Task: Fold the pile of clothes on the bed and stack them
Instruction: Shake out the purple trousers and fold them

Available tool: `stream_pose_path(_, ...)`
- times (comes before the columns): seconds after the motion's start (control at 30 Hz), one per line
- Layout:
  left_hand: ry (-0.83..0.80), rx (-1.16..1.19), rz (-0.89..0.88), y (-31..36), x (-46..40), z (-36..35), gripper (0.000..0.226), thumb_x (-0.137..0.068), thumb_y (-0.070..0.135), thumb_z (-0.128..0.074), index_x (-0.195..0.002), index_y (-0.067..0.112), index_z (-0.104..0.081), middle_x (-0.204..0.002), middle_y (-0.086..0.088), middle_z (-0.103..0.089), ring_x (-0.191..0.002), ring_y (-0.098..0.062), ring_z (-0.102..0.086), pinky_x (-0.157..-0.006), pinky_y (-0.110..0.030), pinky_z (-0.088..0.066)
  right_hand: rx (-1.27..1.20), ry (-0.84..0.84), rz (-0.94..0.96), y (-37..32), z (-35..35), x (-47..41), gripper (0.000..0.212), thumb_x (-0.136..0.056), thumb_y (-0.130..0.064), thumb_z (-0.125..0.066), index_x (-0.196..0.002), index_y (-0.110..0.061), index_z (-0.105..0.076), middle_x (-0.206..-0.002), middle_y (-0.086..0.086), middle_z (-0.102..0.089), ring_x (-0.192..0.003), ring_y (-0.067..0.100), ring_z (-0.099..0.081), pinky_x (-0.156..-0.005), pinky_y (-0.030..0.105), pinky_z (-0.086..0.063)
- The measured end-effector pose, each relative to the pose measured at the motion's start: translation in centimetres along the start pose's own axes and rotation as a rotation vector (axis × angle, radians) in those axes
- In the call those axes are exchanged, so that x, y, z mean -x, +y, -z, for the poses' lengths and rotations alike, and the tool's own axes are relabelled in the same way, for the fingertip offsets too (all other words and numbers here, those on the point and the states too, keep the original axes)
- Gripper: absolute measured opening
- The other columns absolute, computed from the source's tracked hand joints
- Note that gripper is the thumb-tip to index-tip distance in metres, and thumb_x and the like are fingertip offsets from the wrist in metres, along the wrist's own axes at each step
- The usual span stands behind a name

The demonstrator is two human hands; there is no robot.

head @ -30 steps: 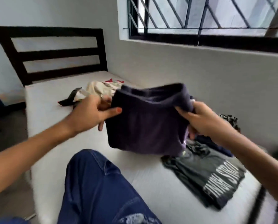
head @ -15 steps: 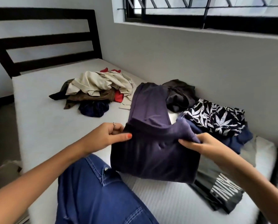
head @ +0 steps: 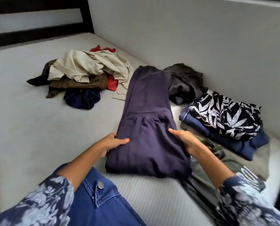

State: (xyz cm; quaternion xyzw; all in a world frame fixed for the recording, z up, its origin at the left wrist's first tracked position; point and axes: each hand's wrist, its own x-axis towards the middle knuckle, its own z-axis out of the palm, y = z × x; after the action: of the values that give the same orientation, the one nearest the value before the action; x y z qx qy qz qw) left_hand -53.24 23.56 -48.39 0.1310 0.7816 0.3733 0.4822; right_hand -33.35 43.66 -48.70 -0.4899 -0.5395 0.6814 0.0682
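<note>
— Head view, left first?
— Loose heap of beige, brown and red clothes [head: 87, 74] on the grey bed [head: 22, 119]. Left hand [head: 113, 144] grips the long navy cloth garment [head: 145, 128].
— Right?
— Right hand [head: 186, 141] grips its other edge; folded stack [head: 225, 118] beside.

Purple garment [head: 145, 121]: long, lying flat on the white bed [head: 30, 128], near end folded double. Unfolded pile [head: 85, 74]: beige, brown, red and navy pieces, heaped beyond it to the left. Folded stack [head: 225, 121]: leaf-print piece atop navy ones, right, by the wall.
</note>
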Motion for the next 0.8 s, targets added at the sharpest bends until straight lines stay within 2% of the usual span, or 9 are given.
stream_pose_path(0.1, -0.007, 0.003, 0.045, -1.3, 0.4, 0.3, 0.056, -0.080, 0.042, -0.073, -0.125, 0.015, -0.052, -0.114, 0.000, -0.066, -0.099, -0.018, -0.064, -0.077, -0.032, -0.053, 0.035, -0.028, 0.026, 1.3, 0.4, 0.7, 0.029, -0.084, -0.024, -0.071, -0.106, -0.004, -0.068, -0.098, 0.011, -0.074, -0.095, 0.028, -0.069, -0.093, 0.042, -0.053)
stream_pose_path(0.2, 0.003, -0.013, 0.047, -2.5, 1.3, -0.1, 0.058, -0.083, 0.042, -0.071, -0.128, 0.015, -0.047, -0.119, -0.001, -0.064, -0.099, -0.018, -0.062, -0.072, -0.030, -0.051, 0.160, -0.003, 0.033, 2.8, 0.4, 2.1, 0.029, -0.086, -0.026, -0.070, -0.106, -0.005, -0.067, -0.095, 0.010, -0.074, -0.087, 0.025, -0.070, -0.084, 0.038, -0.056)
stream_pose_path(0.27, 0.025, -0.041, 0.001, -3.2, 1.9, -0.4, 0.056, -0.083, 0.039, -0.071, -0.128, 0.015, -0.048, -0.121, 0.000, -0.063, -0.101, -0.017, -0.061, -0.074, -0.026, -0.050, 0.241, 0.001, 0.071, 3.3, -0.1, 3.2, 0.034, -0.085, -0.030, -0.072, -0.111, -0.010, -0.063, -0.102, 0.006, -0.072, -0.093, 0.020, -0.068, -0.088, 0.037, -0.055)
stream_pose_path(0.4, 0.036, -0.090, -0.108, -4.1, 3.1, -1.0, 0.055, -0.083, 0.033, -0.072, -0.129, 0.013, -0.051, -0.119, 0.003, -0.064, -0.107, -0.012, -0.060, -0.096, -0.029, -0.048, 0.351, 0.058, 0.249, 4.2, -1.3, 4.9, 0.053, -0.080, -0.020, -0.076, -0.123, -0.010, -0.047, -0.116, 0.004, -0.061, -0.106, 0.017, -0.059, -0.097, 0.033, -0.046)
stream_pose_path(0.5, 0.054, -0.192, -0.188, -3.7, 4.8, -1.5, 0.053, -0.086, 0.032, -0.068, -0.130, 0.013, -0.045, -0.125, 0.001, -0.059, -0.111, -0.013, -0.057, -0.099, -0.028, -0.045, 0.344, 0.101, 0.349, 4.9, -1.3, 6.3, 0.059, -0.080, -0.013, -0.075, -0.129, -0.010, -0.043, -0.121, 0.004, -0.059, -0.109, 0.017, -0.058, -0.099, 0.030, -0.044)
stream_pose_path(0.6, 0.048, -0.326, -0.223, -3.4, 6.2, -1.4, 0.086, -0.082, 0.036, -0.072, -0.146, 0.013, -0.019, -0.140, -0.003, -0.048, -0.123, -0.017, -0.051, -0.106, -0.032, -0.041, 0.438, 0.232, 0.493, 6.1, -1.2, 8.1, 0.084, -0.080, -0.016, -0.076, -0.146, -0.011, -0.024, -0.136, 0.008, -0.049, -0.125, 0.023, -0.051, -0.099, 0.023, -0.037)
stream_pose_path(0.7, -0.074, -0.436, -0.217, -3.3, 7.2, -1.6, 0.125, -0.072, 0.034, -0.082, -0.150, 0.025, 0.015, -0.155, -0.007, -0.024, -0.137, -0.020, -0.037, -0.113, -0.034, -0.033, 0.838, 0.330, 0.690, 8.0, -1.7, 10.1, 0.108, -0.065, -0.044, -0.084, -0.151, -0.024, -0.021, -0.149, 0.010, -0.034, -0.132, 0.029, -0.038, -0.106, 0.039, -0.036)
stream_pose_path(0.73, -0.094, -0.521, -0.218, -3.2, 7.6, -1.7, 0.128, -0.070, 0.031, -0.084, -0.149, 0.029, 0.017, -0.156, -0.008, -0.022, -0.138, -0.022, -0.036, -0.113, -0.034, -0.032, 1.067, 0.398, 0.734, 9.0, -1.8, 10.2, 0.111, -0.056, -0.056, -0.084, -0.149, -0.029, -0.029, -0.150, 0.011, -0.033, -0.130, 0.031, -0.036, -0.105, 0.046, -0.036)
stream_pose_path(0.8, -0.075, -0.743, -0.213, -2.9, 8.0, -2.5, 0.123, -0.071, 0.027, -0.084, -0.151, 0.032, 0.010, -0.152, -0.013, -0.031, -0.133, -0.026, -0.042, -0.108, -0.034, -0.037, 1.392, 0.390, 0.791, 10.1, -2.0, 9.8, 0.111, -0.036, -0.066, -0.083, -0.135, -0.026, -0.053, -0.144, 0.010, -0.046, -0.128, 0.031, -0.037, -0.106, 0.052, -0.025)
